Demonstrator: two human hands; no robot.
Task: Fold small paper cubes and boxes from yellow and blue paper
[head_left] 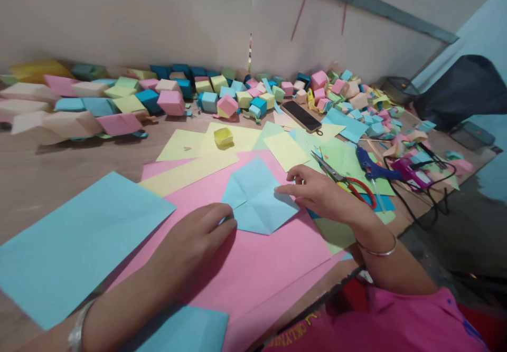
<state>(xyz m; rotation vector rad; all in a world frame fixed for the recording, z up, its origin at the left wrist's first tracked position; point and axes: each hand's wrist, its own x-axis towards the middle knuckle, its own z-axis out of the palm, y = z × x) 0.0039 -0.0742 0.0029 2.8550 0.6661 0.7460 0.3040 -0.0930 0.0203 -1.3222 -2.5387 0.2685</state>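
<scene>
A light blue folded paper [257,199], with creases meeting near its middle, lies on a large pink sheet [245,267]. My left hand [206,230] is at its left edge, thumb and index finger closed together on the paper. My right hand [317,188] rests over the right side of the folded paper. One finger stretches onto its surface, and the others are bent and apart. The undersides of both hands are hidden. Scissors with red and yellow handles [362,188] lie just beyond my right hand.
Colourful paper boxes [170,101] line the wall. Blue sheets [79,246] lie left and in front. A small yellow paper box [224,137] and a phone [301,116] stand beyond the hands. A blue glue gun [372,167] with a black cord lies right, near the table edge.
</scene>
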